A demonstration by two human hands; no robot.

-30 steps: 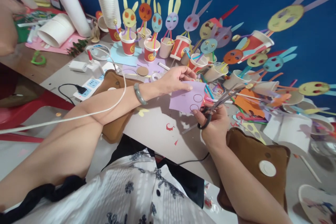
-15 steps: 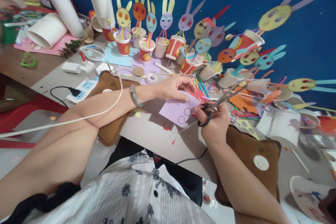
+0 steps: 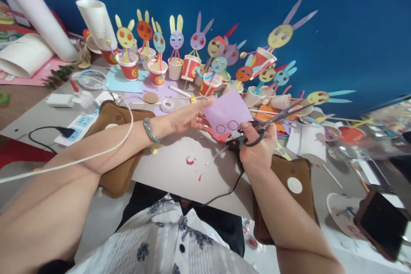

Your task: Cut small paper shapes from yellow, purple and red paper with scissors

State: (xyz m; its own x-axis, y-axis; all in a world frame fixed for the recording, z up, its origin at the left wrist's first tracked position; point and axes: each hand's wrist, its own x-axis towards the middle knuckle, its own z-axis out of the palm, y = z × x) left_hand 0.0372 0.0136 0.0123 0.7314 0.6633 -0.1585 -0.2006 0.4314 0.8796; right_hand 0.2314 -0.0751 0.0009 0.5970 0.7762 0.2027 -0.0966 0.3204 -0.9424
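A sheet of purple paper (image 3: 227, 107) with two drawn circles near its lower edge is tilted up above the table. My left hand (image 3: 194, 115), a bangle on its wrist, pinches the sheet's left side, with its other fingers partly behind it. Red paper (image 3: 221, 137) shows just under the sheet. In my right hand (image 3: 258, 150) are black-handled scissors (image 3: 279, 117), their blades pointing up and right, away from the sheet. My right thumb lies at the sheet's lower right corner; whether it presses on the paper I cannot tell.
Paper cups with rabbit-faced figures (image 3: 128, 66) line the blue wall. A power strip (image 3: 78, 126) and a white cable (image 3: 125, 137) lie left, the cable crossing above my left arm. Brown cushions (image 3: 122, 171) flank the work area. Red scraps (image 3: 190, 160) dot the table.
The purple sheet has turned and tilted upward, and my left hand has shifted to its left edge. The scissors stay in my right hand. My view has swung to the right.
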